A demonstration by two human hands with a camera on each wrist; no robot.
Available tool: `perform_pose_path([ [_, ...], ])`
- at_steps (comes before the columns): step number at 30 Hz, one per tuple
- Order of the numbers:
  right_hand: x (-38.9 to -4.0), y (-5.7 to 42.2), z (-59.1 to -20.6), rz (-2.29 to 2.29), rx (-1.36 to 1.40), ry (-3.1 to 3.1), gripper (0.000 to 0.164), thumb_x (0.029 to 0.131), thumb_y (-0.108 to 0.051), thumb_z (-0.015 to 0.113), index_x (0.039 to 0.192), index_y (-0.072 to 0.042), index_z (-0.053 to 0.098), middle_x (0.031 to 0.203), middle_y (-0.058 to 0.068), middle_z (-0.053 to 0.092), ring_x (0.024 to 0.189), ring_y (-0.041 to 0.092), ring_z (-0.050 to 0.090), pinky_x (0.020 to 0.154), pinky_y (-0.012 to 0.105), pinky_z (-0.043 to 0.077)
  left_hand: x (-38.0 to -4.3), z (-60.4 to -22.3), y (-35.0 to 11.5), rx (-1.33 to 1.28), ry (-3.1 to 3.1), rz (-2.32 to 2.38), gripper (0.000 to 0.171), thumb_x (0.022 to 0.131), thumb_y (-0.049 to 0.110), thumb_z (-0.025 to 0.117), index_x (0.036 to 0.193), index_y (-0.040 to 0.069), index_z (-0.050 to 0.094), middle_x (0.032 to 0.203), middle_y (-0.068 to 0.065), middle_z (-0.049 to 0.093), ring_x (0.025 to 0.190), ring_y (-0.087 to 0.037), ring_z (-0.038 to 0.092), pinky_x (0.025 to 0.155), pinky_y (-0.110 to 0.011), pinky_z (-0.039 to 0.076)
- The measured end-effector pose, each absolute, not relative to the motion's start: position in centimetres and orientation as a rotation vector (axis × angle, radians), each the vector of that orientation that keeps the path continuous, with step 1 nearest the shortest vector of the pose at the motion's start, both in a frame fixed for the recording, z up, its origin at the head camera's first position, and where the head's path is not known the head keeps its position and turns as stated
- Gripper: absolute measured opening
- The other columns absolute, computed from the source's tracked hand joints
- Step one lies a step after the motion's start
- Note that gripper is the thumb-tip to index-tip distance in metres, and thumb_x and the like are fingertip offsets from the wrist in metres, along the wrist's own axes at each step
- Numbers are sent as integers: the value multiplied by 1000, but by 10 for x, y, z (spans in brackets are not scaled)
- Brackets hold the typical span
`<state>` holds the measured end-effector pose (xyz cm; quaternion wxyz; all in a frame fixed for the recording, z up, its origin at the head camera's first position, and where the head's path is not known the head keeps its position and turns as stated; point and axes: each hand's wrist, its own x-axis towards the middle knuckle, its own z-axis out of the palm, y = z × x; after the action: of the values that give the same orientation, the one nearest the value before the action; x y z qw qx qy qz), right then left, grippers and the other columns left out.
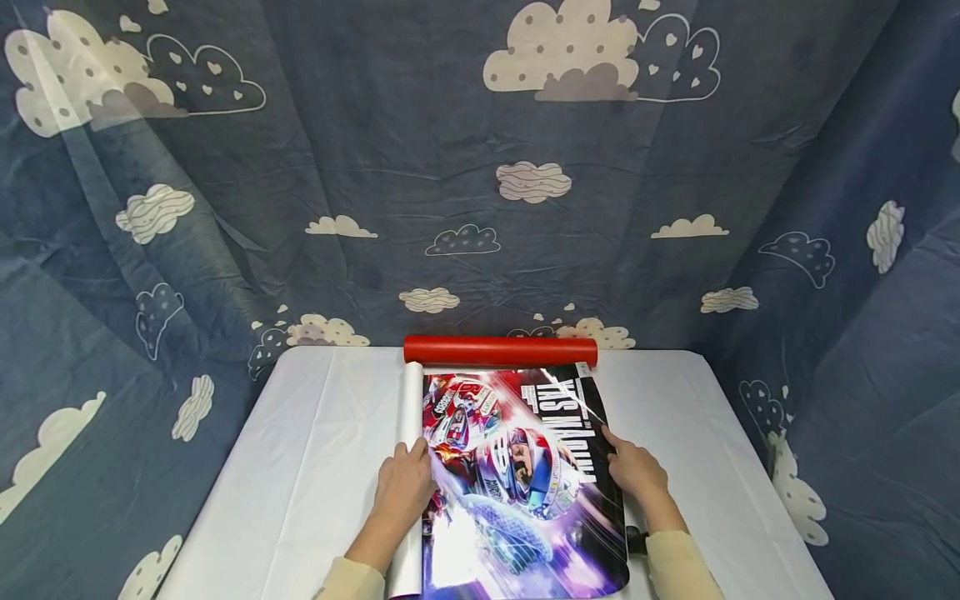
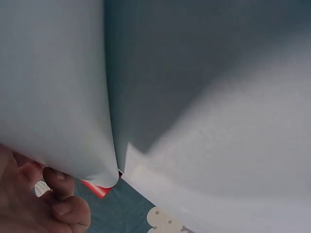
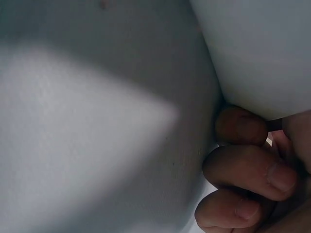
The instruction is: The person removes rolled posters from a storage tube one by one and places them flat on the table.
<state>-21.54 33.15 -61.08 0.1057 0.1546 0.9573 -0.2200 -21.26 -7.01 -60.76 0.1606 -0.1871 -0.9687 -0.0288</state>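
A glossy racing poster (image 1: 517, 517), with a helmeted driver and a car in red, purple and black, lies partly unrolled on the table. Its left side is still a white roll (image 1: 412, 400). My left hand (image 1: 405, 482) grips that roll, thumb and fingertips at its inner edge. In the left wrist view, curled fingers (image 2: 70, 211) show below the poster's pale back (image 2: 53, 87). At the right edge, my right hand (image 1: 636, 468) pinches the sheet. The right wrist view has its fingers (image 3: 248, 170) bent under the white underside (image 3: 262, 53); the thumb is mostly hidden there.
Behind the poster, a red tube (image 1: 500, 351) lies crosswise at the table's far edge. White cloth covers the table (image 1: 300, 467). A dark blue cloud-print curtain (image 1: 450, 167) hangs behind and at both sides.
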Motion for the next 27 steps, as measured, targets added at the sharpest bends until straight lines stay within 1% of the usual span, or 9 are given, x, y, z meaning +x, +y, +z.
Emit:
perform_pose_path([
  [3, -214, 334, -610, -648, 461, 2821, 57, 107, -16, 50, 163, -16, 42, 149, 37, 54, 120, 57, 62, 80, 58, 55, -214, -608, -73, -545, -2753, -77, 20, 74, 12, 87, 90, 5, 76, 107, -1, 63, 78, -22, 51, 51, -32, 39],
  [5, -214, 336, -611, -650, 464, 2816, 57, 107, -17, 50, 163, -16, 42, 150, 37, 53, 122, 58, 61, 82, 59, 55, -214, -609, -75, -546, -2742, -58, 16, 74, 6, 84, 85, 6, 74, 105, -2, 62, 78, -23, 51, 51, -33, 40],
  [7, -213, 338, -611, -651, 466, 2816, 57, 107, -17, 50, 163, -16, 42, 150, 36, 54, 122, 58, 61, 82, 59, 55, -215, -610, -77, -543, -2740, -40, 15, 72, 5, 84, 81, 6, 72, 103, -2, 61, 79, -23, 50, 51, -33, 40],
  [10, -212, 340, -611, -645, 470, 2820, 57, 106, -18, 50, 163, -16, 42, 149, 37, 54, 122, 58, 62, 80, 58, 55, -215, -612, -79, -535, -2734, -15, 15, 72, 6, 84, 77, 6, 70, 102, -3, 59, 79, -24, 50, 51, -34, 39],
  [16, -211, 343, -612, -633, 486, 2822, 58, 106, -18, 49, 164, -17, 40, 149, 37, 54, 119, 57, 63, 77, 56, 55, -216, -611, -82, -522, -2711, -6, 14, 77, 9, 84, 78, 6, 71, 104, -3, 59, 79, -25, 50, 51, -33, 39],
  [23, -209, 346, -612, -640, 477, 2828, 58, 106, -17, 48, 163, -15, 40, 148, 38, 54, 113, 55, 65, 71, 52, 54, -217, -610, -84, -500, -2719, 11, 18, 74, 8, 87, 79, 6, 70, 104, -4, 58, 79, -25, 50, 52, -35, 41],
  [27, -207, 349, -612, -641, 472, 2840, 58, 106, -18, 48, 163, -16, 40, 148, 38, 54, 115, 58, 64, 72, 54, 55, -217, -611, -85, -508, -2703, -6, 16, 77, 11, 86, 78, 6, 70, 103, -3, 58, 78, -24, 50, 51, -34, 39],
])
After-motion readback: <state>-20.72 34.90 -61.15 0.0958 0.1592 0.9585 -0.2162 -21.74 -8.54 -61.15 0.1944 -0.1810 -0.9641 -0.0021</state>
